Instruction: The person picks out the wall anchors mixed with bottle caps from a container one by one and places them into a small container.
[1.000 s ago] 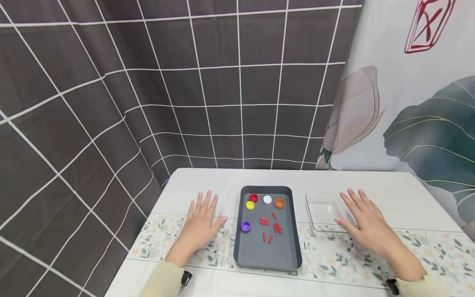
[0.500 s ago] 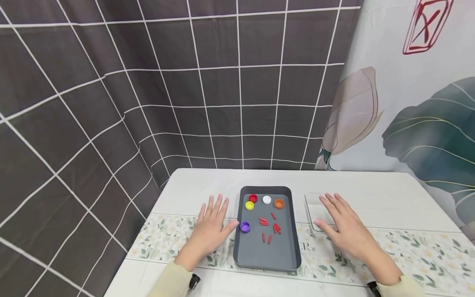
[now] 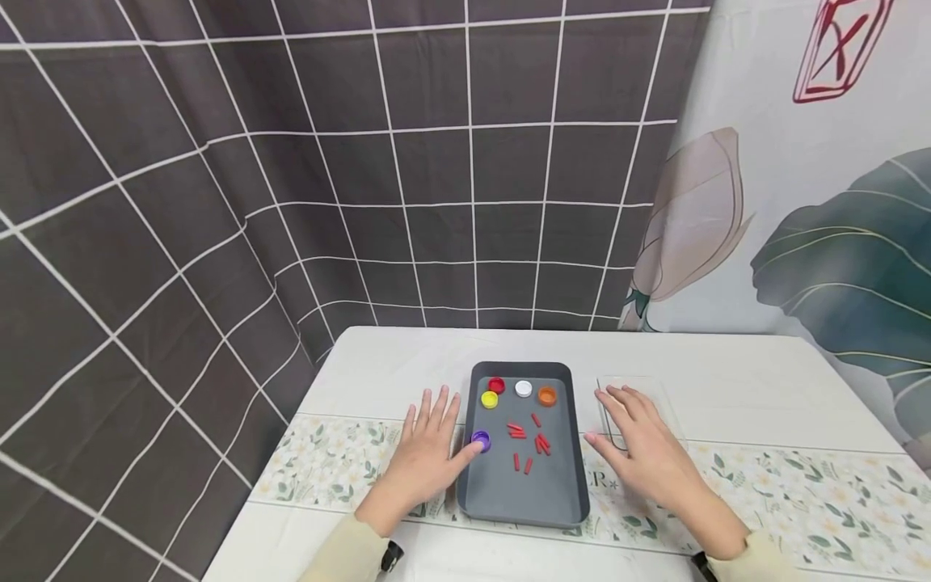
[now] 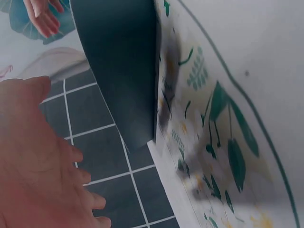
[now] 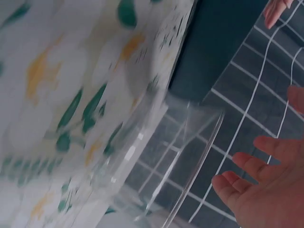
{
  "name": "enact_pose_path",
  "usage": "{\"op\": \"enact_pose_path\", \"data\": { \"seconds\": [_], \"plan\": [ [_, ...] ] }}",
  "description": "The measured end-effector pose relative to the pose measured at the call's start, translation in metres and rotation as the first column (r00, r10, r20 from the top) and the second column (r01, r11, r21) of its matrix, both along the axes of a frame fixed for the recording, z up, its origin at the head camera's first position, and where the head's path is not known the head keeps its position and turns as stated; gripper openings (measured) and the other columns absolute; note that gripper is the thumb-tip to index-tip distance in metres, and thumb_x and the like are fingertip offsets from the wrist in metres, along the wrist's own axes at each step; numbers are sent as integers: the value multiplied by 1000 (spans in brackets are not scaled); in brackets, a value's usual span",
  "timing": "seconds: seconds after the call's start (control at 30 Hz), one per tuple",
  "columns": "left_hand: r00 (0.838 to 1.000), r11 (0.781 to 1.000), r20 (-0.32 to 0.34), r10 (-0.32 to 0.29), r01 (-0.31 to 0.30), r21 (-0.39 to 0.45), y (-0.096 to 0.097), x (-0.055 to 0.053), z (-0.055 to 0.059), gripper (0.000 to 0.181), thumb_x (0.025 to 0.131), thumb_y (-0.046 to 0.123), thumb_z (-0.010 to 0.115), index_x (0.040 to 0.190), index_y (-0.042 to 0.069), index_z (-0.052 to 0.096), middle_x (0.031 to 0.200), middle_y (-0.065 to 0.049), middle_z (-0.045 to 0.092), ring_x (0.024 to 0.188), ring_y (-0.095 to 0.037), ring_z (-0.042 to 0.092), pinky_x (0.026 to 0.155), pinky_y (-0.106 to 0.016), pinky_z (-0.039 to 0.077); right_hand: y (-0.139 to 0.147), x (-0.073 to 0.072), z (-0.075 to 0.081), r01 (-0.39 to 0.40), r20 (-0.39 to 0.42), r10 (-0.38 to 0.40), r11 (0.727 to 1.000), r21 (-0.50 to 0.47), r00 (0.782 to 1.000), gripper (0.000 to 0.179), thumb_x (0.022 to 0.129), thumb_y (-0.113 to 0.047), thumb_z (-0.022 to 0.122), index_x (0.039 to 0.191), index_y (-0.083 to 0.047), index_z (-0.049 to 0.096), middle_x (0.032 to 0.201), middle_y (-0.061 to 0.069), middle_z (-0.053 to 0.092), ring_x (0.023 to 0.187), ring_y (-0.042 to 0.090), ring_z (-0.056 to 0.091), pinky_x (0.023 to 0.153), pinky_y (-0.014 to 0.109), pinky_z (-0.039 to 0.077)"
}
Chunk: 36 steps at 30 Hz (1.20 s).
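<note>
My left hand (image 3: 422, 462) hovers at the left side of a dark grey tray (image 3: 524, 499), fingers spread. Its thumb overlaps the near edge of a purple cap (image 3: 481, 437) in the head view. Over at the right, my right hand (image 3: 650, 454) is held above a clear plastic box (image 3: 663, 394), hiding part of it; the right wrist view shows the clear box (image 5: 190, 142) below and beside the loosely extended fingers. Inside the tray are a red cap (image 3: 496, 385), yellow cap (image 3: 490, 400), white cap (image 3: 523, 389), orange cap (image 3: 547, 396) and several short red sticks (image 3: 541, 443).
A white table (image 3: 407, 356) carries a floral printed band (image 3: 764, 485) under the tray and box. Behind stands a dark curtain (image 3: 509, 170) with white grid lines. A pale curtain with large leaves (image 3: 858, 259) hangs at the right.
Both hands have moved inward: the left one rightward to the tray's edge, the right one leftward across the clear box toward the tray. The tray, caps and sticks stay in place.
</note>
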<state>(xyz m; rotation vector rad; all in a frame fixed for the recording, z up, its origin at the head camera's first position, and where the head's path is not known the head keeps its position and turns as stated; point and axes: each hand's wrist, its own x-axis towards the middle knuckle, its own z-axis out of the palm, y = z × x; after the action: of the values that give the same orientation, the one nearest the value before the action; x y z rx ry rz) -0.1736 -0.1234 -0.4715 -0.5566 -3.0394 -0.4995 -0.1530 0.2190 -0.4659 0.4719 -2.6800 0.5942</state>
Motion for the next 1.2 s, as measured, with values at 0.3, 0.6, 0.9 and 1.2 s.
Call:
{"op": "enact_pose_path", "data": {
  "seconds": [0.3, 0.6, 0.9, 1.2],
  "plan": [
    [999, 999, 43, -19, 21, -26, 7, 5, -6, 90, 99, 68, 40, 163, 9, 17, 170, -13, 9, 155, -39, -1, 122, -61, 4, -22, 3, -1, -16, 80, 16, 1000, 2, 997, 66, 97, -45, 66, 148, -7, 50, 145, 16, 50, 136, 37, 42, 103, 58, 45],
    [997, 999, 76, -23, 26, -42, 13, 7, -9, 92, 98, 67, 47, 163, 8, 19, 169, -15, 12, 155, -42, 3, 122, -61, 5, -47, 3, 0, -38, 134, 40, 999, -14, 990, 64, 94, -47, 70, 144, -9, 57, 136, 12, 58, 123, 30, 52, 96, 54, 51],
    [996, 996, 84, -7, 15, -88, 18, 4, -17, 94, 97, 70, 45, 162, 8, 20, 170, -14, 12, 155, -41, 5, 123, -60, 7, -60, 1, -3, -77, 124, 77, 997, -6, 989, 62, 90, -46, 75, 138, -9, 62, 127, 9, 62, 113, 26, 55, 90, 50, 53],
    [995, 994, 97, 16, -5, -111, 19, 5, -17, 96, 96, 70, 46, 162, 6, 21, 169, -14, 14, 155, -41, 6, 123, -59, 7, -67, -2, -2, -111, 190, 107, 994, 13, 976, 56, 88, -40, 79, 133, -11, 66, 116, 4, 64, 103, 23, 59, 84, 47, 53]
  ]
}}
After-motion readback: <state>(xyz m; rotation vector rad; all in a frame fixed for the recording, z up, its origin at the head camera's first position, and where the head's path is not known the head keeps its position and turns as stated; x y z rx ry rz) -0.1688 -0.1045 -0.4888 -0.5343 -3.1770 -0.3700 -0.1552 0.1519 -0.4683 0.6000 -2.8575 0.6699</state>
